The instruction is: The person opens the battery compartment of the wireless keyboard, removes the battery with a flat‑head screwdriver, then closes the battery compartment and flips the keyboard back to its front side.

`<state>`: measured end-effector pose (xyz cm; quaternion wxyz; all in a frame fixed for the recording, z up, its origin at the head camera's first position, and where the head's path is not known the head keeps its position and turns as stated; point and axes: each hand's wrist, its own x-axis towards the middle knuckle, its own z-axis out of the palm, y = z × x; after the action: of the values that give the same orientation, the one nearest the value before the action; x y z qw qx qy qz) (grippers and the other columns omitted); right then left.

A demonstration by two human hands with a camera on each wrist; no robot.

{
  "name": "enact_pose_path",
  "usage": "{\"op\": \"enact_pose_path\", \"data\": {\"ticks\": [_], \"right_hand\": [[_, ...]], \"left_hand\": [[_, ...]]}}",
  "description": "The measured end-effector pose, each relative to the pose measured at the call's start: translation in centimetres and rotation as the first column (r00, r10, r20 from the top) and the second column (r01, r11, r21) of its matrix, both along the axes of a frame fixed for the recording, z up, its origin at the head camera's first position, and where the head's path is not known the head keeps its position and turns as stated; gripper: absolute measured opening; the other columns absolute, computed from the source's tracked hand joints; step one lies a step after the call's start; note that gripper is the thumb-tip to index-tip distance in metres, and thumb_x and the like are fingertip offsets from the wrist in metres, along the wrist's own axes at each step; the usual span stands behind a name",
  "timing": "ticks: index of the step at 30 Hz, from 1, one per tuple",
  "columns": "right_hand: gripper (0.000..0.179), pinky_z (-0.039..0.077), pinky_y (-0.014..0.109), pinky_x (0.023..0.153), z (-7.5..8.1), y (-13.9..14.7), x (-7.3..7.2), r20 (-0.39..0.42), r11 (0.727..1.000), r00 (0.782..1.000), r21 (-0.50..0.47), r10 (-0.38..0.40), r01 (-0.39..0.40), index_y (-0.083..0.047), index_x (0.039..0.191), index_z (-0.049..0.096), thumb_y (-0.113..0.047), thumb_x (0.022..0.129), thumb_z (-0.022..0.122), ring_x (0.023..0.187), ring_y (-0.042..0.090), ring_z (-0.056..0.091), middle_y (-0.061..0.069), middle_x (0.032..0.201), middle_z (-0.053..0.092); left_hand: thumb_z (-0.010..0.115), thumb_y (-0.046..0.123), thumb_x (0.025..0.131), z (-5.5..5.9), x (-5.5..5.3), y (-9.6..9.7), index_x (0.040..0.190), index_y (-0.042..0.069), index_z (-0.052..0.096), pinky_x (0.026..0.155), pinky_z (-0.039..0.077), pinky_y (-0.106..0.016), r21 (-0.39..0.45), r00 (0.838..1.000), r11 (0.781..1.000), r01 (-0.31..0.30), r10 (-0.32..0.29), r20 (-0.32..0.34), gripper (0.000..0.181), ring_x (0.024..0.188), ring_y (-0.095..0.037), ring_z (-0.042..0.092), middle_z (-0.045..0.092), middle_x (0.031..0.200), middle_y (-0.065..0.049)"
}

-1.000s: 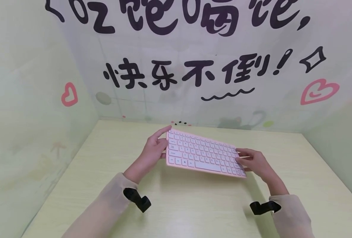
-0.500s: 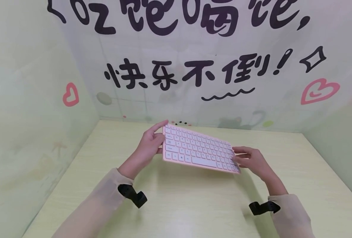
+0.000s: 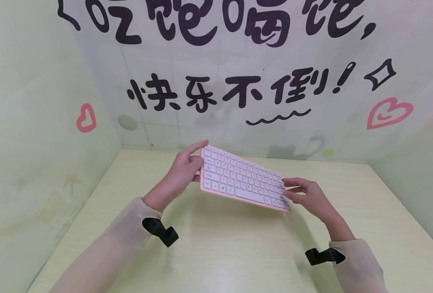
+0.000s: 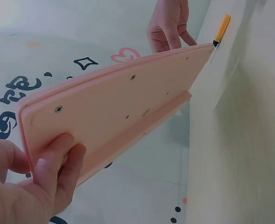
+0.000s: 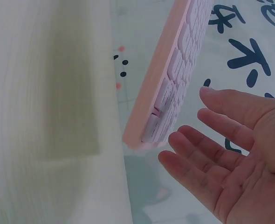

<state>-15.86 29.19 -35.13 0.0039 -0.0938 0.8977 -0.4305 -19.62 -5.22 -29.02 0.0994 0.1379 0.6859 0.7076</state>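
Observation:
A pink keyboard (image 3: pixel 243 177) with white keys is held above the table, its left end higher than its right. My left hand (image 3: pixel 181 169) pinches that left end, one finger stretched along the top corner and the thumb near the key side. In the left wrist view the left fingers (image 4: pixel 58 151) press on the pink underside, where several small screws show. My right hand (image 3: pixel 307 195) is at the keyboard's right end. The right wrist view shows the right fingers (image 5: pixel 193 144) spread and only loosely bent, beside the corner rather than curled round it.
The pale wooden table (image 3: pixel 216 252) carries the keyboard's shadow. A printed wall sheet (image 3: pixel 216 126) with black lettering and pink hearts stands behind and at both sides. A slim yellow-and-black thing (image 4: pixel 223 29) shows beyond the keyboard in the left wrist view.
The keyboard has moved left and upward in the head view, with its left end still raised. My left hand has moved up with it; the right hand has shifted slightly left.

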Motion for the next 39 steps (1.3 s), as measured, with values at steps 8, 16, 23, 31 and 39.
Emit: {"op": "enact_pose_path", "data": {"ticks": [8,16,23,31,39], "right_hand": [[0.04,0.049,0.033,0.074,0.7,-1.2,0.6,-0.056,0.998,0.998,0.054,0.039,-0.036,0.002,0.121,0.056,-0.017,0.087,0.064,0.098,0.03,0.059,0.017,0.114,0.059],[0.039,0.049,0.032,0.074,2.0,-3.1,1.7,-0.105,0.995,0.991,0.05,0.087,-0.082,-0.002,0.12,0.058,-0.02,0.086,0.065,0.095,0.022,0.06,0.01,0.114,0.061],[0.034,0.051,0.029,0.073,2.8,-5.2,2.3,-0.118,0.987,0.981,-0.03,0.151,-0.156,-0.003,0.116,0.061,-0.017,0.085,0.066,0.093,0.017,0.06,0.008,0.112,0.061],[0.029,0.052,0.027,0.068,3.2,-7.1,2.6,-0.178,0.976,0.971,-0.12,0.159,-0.182,-0.003,0.112,0.064,-0.012,0.085,0.066,0.088,0.013,0.061,0.007,0.105,0.064],[0.023,0.052,0.028,0.066,3.0,-8.8,2.8,-0.233,0.973,0.958,-0.118,0.166,-0.197,-0.005,0.105,0.068,-0.012,0.083,0.067,0.081,0.013,0.061,0.004,0.098,0.065]], "left_hand": [[0.035,-0.002,0.092,1.3,-0.1,0.4,0.143,0.016,0.03,0.062,0.054,-0.037,-0.054,1.0,0.999,-0.001,0.001,0.003,0.055,0.08,-0.027,0.064,0.062,0.103,-0.017],[0.036,-0.002,0.092,2.4,0.2,0.6,0.143,0.016,0.03,0.062,0.054,-0.037,-0.102,1.0,0.995,-0.004,0.005,0.008,0.055,0.079,-0.026,0.064,0.061,0.105,-0.018],[0.036,-0.002,0.092,3.2,0.1,0.5,0.144,0.015,0.028,0.062,0.054,-0.037,-0.112,1.0,0.994,0.006,-0.005,0.005,0.055,0.08,-0.026,0.064,0.061,0.105,-0.018],[0.036,-0.001,0.093,4.4,0.3,0.6,0.144,0.014,0.028,0.063,0.054,-0.037,-0.135,1.0,0.991,0.014,-0.016,-0.014,0.054,0.082,-0.027,0.064,0.059,0.108,-0.018],[0.037,0.0,0.093,5.2,0.3,0.8,0.144,0.016,0.028,0.06,0.054,-0.034,-0.186,1.0,0.983,0.0,-0.004,-0.022,0.055,0.077,-0.025,0.062,0.059,0.105,-0.017]]}}
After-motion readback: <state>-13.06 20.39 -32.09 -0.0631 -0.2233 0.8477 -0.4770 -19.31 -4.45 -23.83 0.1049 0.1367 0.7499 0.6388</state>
